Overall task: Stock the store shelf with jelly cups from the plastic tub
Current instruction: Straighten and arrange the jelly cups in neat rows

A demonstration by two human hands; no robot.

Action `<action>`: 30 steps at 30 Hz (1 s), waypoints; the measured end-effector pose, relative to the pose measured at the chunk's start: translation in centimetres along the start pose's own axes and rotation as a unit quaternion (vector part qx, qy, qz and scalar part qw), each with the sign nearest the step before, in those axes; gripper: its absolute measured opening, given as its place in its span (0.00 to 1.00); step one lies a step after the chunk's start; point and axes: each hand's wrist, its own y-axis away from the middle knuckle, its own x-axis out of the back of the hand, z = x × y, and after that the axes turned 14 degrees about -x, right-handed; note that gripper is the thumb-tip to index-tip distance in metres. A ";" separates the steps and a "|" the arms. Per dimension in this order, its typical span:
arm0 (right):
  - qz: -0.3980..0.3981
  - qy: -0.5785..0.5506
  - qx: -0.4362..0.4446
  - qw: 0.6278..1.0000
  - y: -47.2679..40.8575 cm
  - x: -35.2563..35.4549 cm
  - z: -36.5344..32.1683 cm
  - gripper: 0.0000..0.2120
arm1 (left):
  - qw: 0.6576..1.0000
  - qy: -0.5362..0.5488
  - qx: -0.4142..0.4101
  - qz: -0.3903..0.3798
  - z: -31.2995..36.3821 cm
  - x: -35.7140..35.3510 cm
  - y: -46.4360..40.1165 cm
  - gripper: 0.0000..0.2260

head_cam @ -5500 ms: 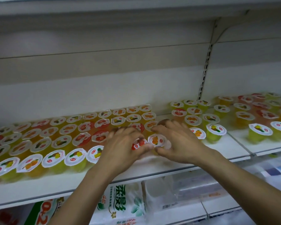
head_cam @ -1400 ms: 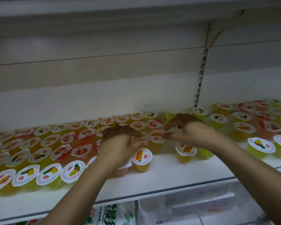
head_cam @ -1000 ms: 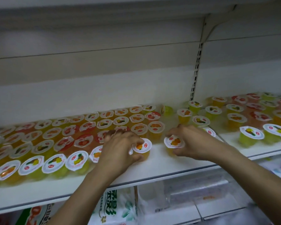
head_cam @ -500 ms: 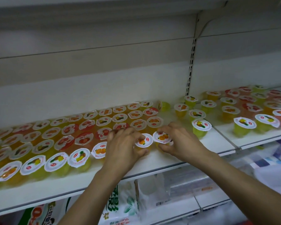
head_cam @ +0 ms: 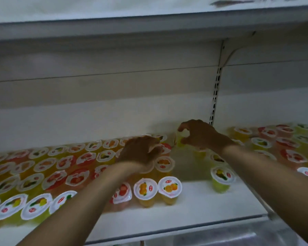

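We see a yellow-green jelly cup point(head_cam: 179, 140) lying tipped on its side at the back of the shelf point(head_cam: 194, 215), just beside the slotted upright point(head_cam: 214, 96), and pinched by the right hand point(head_cam: 201, 134) between curled thumb and forefinger. The left hand point(head_cam: 140, 153) hovers over the packed rows of cups point(head_cam: 60, 167) to the left, its fingers bent; motion blur prevents us from telling whether it holds anything. We judge each cup light and fairly rigid at the rim, with a thin translucent wall that would flex under pressure, a smooth and possibly slippery side, and a peel-off film lid that a fingernail could puncture. The best hold, in our judgement, is across the tapered wall just under the lid flange, or from above around the rim. Near the front edge stand two orange cups point(head_cam: 156, 190), touching, and a green cup point(head_cam: 220, 179) stands apart on bare white shelf. The lids are round, white and glossy, printed with fruit. The plastic tub is not in view.
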 end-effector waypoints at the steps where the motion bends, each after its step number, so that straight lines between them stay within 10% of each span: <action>1: -0.013 0.001 0.005 1.000 -1.4 -0.3 0.0 0.23 | 1.000 -0.004 0.001 -0.007 -0.5 -0.5 -1.3 0.21; 10: -0.086 0.089 0.108 0.986 -7.5 -3.7 0.4 0.23 | 0.998 -0.050 0.016 -0.044 -1.3 -2.9 -6.4 0.25; 18: -0.068 -0.156 0.062 0.983 -7.6 -2.9 1.5 0.13 | 0.999 -0.026 0.003 -0.041 -1.9 -2.7 -7.0 0.26; 30: -0.089 -0.156 0.045 0.983 -7.5 -4.0 1.0 0.13 | 0.998 -0.017 0.002 -0.053 -2.2 -2.6 -7.0 0.27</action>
